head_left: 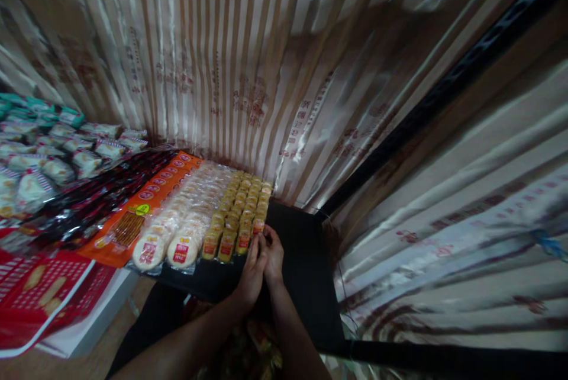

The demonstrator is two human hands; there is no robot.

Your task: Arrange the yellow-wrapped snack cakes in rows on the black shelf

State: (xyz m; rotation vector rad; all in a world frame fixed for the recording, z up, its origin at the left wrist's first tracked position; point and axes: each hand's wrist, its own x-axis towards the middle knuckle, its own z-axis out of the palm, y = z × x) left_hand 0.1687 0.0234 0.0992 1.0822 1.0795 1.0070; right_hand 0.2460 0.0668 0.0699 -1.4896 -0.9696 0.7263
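Note:
Small gold snack packets with red labels lie in several close rows on a black shelf. At the near end of the rightmost row, my left hand and my right hand are side by side, nearly touching. Their fingers are closed around the lower end of a gold snack packet, partly hidden by the fingertips. Left of the gold rows are two rows of clear-wrapped round white crackers with red labels.
An orange snack bag, dark red long packets and white striped packets extend left. A red bag hangs over the front left. Printed plastic sheeting closes the back; a black frame bar slants at right.

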